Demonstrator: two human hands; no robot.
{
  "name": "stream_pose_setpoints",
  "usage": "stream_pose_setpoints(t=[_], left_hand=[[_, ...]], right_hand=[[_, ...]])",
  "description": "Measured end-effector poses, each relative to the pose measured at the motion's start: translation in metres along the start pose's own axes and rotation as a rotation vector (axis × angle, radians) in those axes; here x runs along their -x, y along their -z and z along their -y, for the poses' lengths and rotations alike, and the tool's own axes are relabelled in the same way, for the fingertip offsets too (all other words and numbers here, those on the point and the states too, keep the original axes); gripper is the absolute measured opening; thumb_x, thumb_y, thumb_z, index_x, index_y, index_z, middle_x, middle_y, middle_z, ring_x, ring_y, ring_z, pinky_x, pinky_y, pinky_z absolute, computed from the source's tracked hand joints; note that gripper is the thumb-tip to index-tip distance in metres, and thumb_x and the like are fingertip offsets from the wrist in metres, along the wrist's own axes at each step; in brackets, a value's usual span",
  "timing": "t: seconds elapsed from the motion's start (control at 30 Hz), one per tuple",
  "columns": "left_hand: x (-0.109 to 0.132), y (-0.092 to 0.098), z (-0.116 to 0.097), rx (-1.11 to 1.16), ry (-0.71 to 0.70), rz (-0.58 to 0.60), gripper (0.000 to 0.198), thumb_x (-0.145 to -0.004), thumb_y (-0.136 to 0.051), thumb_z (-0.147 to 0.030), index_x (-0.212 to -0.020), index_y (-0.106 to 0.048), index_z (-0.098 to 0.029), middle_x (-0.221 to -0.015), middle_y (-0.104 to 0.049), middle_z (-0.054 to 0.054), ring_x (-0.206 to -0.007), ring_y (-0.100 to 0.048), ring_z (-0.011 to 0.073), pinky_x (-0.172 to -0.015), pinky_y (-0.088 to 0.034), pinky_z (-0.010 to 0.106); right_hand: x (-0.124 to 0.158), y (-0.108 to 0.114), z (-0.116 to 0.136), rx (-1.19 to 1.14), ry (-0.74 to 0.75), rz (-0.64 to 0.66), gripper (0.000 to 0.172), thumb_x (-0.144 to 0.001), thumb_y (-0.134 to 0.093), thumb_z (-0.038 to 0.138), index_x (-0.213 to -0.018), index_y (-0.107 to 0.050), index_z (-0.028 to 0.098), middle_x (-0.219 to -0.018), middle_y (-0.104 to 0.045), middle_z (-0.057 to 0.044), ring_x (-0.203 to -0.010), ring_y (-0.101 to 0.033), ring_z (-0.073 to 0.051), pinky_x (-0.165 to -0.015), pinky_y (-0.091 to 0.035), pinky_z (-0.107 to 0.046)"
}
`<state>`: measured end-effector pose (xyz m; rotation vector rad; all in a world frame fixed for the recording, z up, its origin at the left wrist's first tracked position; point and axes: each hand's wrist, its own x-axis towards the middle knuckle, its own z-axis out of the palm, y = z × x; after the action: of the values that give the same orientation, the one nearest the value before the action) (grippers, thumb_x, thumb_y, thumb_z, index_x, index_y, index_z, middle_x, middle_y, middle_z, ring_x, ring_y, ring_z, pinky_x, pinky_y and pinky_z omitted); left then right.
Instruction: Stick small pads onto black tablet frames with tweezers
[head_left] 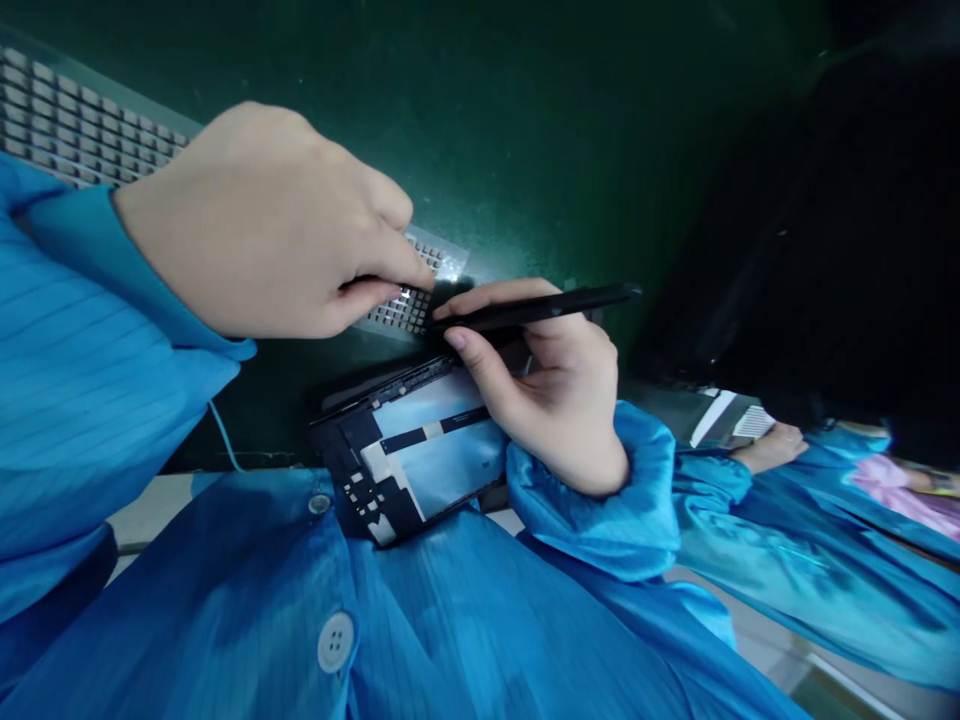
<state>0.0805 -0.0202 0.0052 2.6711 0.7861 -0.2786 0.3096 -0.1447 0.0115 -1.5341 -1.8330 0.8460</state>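
My left hand (pixel 277 225) is closed, thumb and index finger together at a clear sheet of small square pieces (pixel 409 312); what the fingertips pinch, if anything, is too small to name. A black pen-like tool (pixel 555 303) is gripped in my right hand (pixel 559 385), its tip pointing left beside the sheet. Below my hands, an opened phone-like device (pixel 442 450) lies tilted near the front of my smock, showing a silvery-blue area and dark parts. My right hand partly covers its upper right corner.
A larger sheet with rows of small grey pieces (pixel 82 120) lies at the upper left on the dark green table (pixel 480 120). At the right are another person's hand (pixel 772 447) and blue sleeve (pixel 712 480). A large dark shape (pixel 817 230) fills the upper right.
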Motion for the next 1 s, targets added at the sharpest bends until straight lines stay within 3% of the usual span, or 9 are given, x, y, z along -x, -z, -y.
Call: stream_pose_setpoints(t=[0.1, 0.23, 0.33, 0.43, 0.57, 0.77, 0.87, 1.0], left_hand=[[0.001, 0.000, 0.000, -0.021, 0.010, 0.006, 0.068, -0.105, -0.024, -0.048, -0.140, -0.080, -0.034, -0.102, -0.074, 0.009, -0.115, -0.074, 0.0391, -0.105, -0.058, 0.061], [0.002, -0.004, 0.002, 0.035, -0.028, -0.050, 0.075, -0.105, -0.018, -0.056, -0.136, -0.083, -0.033, -0.096, -0.072, 0.011, -0.111, -0.075, 0.0419, -0.099, -0.059, 0.065], [0.003, -0.008, 0.005, 0.110, -0.019, -0.099, 0.084, -0.104, -0.011, -0.061, -0.136, -0.082, -0.031, -0.096, -0.072, 0.011, -0.112, -0.076, 0.0428, -0.100, -0.058, 0.068], [0.004, -0.013, 0.008, 0.136, 0.018, -0.176, 0.080, -0.103, -0.015, -0.063, -0.140, -0.078, -0.029, -0.102, -0.075, 0.009, -0.110, -0.077, 0.0392, -0.102, -0.060, 0.065], [0.005, -0.017, 0.013, 0.079, 0.021, -0.193, 0.076, -0.103, -0.017, -0.066, -0.134, -0.076, -0.029, -0.096, -0.075, 0.006, -0.097, -0.078, 0.0322, -0.095, -0.063, 0.055], [0.005, -0.017, 0.012, 0.113, 0.035, -0.178, 0.077, -0.101, -0.018, -0.068, -0.134, -0.076, -0.028, -0.095, -0.072, 0.006, -0.095, -0.077, 0.0339, -0.095, -0.060, 0.058], [0.005, -0.015, 0.010, 0.164, 0.039, -0.179, 0.074, -0.100, -0.023, -0.064, -0.137, -0.075, -0.027, -0.089, -0.069, 0.008, -0.096, -0.075, 0.0341, -0.104, -0.056, 0.060], [0.004, -0.009, 0.006, 0.107, 0.025, -0.155, 0.069, -0.102, -0.024, -0.057, -0.138, -0.074, -0.027, -0.092, -0.070, 0.010, -0.095, -0.074, 0.0337, -0.100, -0.058, 0.056]], right_hand=[[0.000, 0.002, -0.003, -0.068, -0.023, -0.030, 0.007, -0.107, -0.074, 0.034, -0.111, -0.076, 0.028, -0.109, -0.085, -0.003, -0.102, -0.082, -0.024, -0.098, -0.069, -0.046], [0.012, 0.002, -0.018, -0.201, 0.003, -0.425, 0.019, -0.109, -0.063, 0.051, -0.104, -0.067, 0.033, -0.089, -0.071, -0.002, -0.079, -0.075, -0.024, -0.071, -0.065, -0.041], [0.026, -0.003, -0.025, -0.156, -0.030, -0.596, 0.012, -0.105, -0.072, 0.041, -0.102, -0.066, 0.031, -0.092, -0.068, -0.003, -0.081, -0.074, -0.023, -0.073, -0.063, -0.040], [0.033, -0.008, -0.024, -0.158, -0.063, -0.566, 0.009, -0.105, -0.075, 0.034, -0.107, -0.069, 0.029, -0.100, -0.071, -0.002, -0.092, -0.077, -0.022, -0.088, -0.065, -0.042], [0.033, -0.012, -0.026, -0.136, -0.012, -0.551, 0.008, -0.107, -0.073, 0.032, -0.112, -0.068, 0.029, -0.102, -0.072, -0.001, -0.094, -0.078, -0.020, -0.088, -0.067, -0.039], [0.036, 0.002, -0.019, -0.025, -0.022, -0.451, 0.011, -0.105, -0.075, 0.027, -0.113, -0.073, 0.033, -0.103, -0.076, -0.004, -0.097, -0.079, -0.024, -0.090, -0.068, -0.044], [0.017, 0.015, -0.009, -0.063, -0.024, -0.392, 0.014, -0.105, -0.076, 0.024, -0.117, -0.075, 0.032, -0.107, -0.080, -0.003, -0.102, -0.080, -0.024, -0.096, -0.068, -0.045], [-0.032, 0.023, -0.011, -0.139, 0.030, -0.092, 0.011, -0.104, -0.081, 0.037, -0.112, -0.077, 0.030, -0.111, -0.083, -0.003, -0.106, -0.081, -0.024, -0.101, -0.069, -0.044]])
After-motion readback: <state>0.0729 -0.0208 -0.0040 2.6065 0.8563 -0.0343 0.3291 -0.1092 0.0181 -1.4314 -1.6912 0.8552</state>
